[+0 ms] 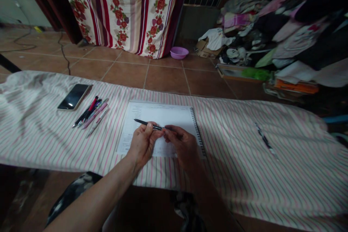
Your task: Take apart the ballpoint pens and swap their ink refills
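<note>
Black pen [141, 122] lies across our two hands, above the open page of the spiral notebook [171, 114], its pointed end toward the left. Our left hand [141, 141] is closed around the barrel, thumb on top and fingers curled beneath. Our right hand [183, 143] is nearly closed too, fingertips pinched at the other end; exactly which part they grip we cannot tell.

What could go wrong, as we judge it, starts at that pinch: if our right fingers twist or pull unevenly, a small part might spring loose and drop onto the page. A slack left thumb could let the barrel slip, and a tip brushing the paper could leave a stray mark. The striped cloth [231, 134] looks soft and rumpled, so a tug on it might shift the bundle of pens [94, 112] beside the phone [74, 96], or roll the patterned pen [265, 139], which lies alone well to our right.
</note>
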